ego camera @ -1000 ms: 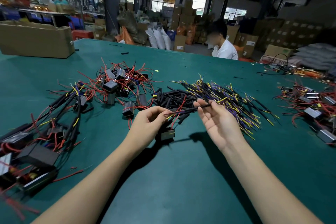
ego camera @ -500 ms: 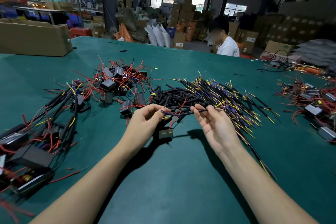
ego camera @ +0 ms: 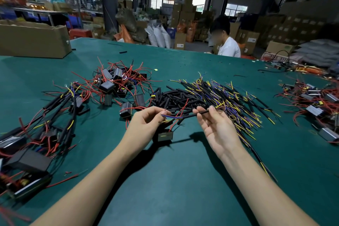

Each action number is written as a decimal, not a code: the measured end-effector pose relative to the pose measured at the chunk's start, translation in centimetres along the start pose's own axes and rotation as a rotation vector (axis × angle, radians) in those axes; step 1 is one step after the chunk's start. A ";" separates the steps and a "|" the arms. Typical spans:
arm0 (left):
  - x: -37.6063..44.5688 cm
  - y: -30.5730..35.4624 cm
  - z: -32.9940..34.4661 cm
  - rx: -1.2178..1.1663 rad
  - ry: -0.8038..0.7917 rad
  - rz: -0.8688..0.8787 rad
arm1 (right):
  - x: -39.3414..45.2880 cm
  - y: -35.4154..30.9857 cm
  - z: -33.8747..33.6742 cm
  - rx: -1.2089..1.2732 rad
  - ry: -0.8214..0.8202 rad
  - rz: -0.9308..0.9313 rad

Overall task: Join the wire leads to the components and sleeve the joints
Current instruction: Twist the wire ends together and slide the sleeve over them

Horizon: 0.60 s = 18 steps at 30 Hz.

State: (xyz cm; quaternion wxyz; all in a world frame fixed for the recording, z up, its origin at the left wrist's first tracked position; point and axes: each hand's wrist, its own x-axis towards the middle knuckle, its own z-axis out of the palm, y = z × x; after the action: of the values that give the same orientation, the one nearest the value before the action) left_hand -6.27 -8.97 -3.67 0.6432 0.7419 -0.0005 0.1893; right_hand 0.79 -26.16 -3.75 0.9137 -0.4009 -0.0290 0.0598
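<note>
My left hand [ego camera: 146, 124] pinches the blue and yellow ends of a wire lead [ego camera: 190, 115] together with a red wire. That red wire runs down to a small black box component [ego camera: 165, 135], which hangs just below my fingers. My right hand [ego camera: 218, 126], palm up, pinches the black-sheathed lead between thumb and fingertips. Behind my hands lies a heap of short black sleeves [ego camera: 176, 98], and to its right a pile of black leads with yellow and purple ends [ego camera: 229, 97].
Loose black components with red wires [ego camera: 117, 82] lie at back left. Joined assemblies [ego camera: 36, 134] spread along the left edge of the green table [ego camera: 174, 180]. More components [ego camera: 315, 101] sit at the right. A cardboard box [ego camera: 33, 40] stands far left; a person [ego camera: 227, 42] sits opposite.
The blue and yellow lead ends have come out further toward my left fingers. Both hands stay close together above the table, shifted slightly toward me.
</note>
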 end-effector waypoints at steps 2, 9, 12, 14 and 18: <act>-0.1 0.0 0.0 0.000 -0.005 0.006 | 0.0 0.0 0.0 -0.009 0.001 0.004; 0.0 -0.3 -0.1 -0.015 -0.018 0.025 | 0.3 -0.9 0.0 -0.149 -0.043 0.111; 0.0 -0.4 0.0 -0.014 -0.021 0.027 | 0.3 -1.4 -0.1 -0.271 -0.110 0.141; 0.0 -0.4 0.0 -0.006 -0.020 0.033 | 0.2 -1.6 -0.2 -0.388 -0.164 0.101; 0.0 -0.3 0.0 -0.017 -0.024 0.042 | -0.2 -2.0 -0.1 -0.744 -0.248 -0.086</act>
State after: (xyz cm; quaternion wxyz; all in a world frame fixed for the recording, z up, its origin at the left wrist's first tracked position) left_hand -6.19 -8.90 -3.98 0.6453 0.7385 -0.0254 0.1937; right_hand 0.75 -27.64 -2.36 0.6971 -0.6930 -0.1756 0.0550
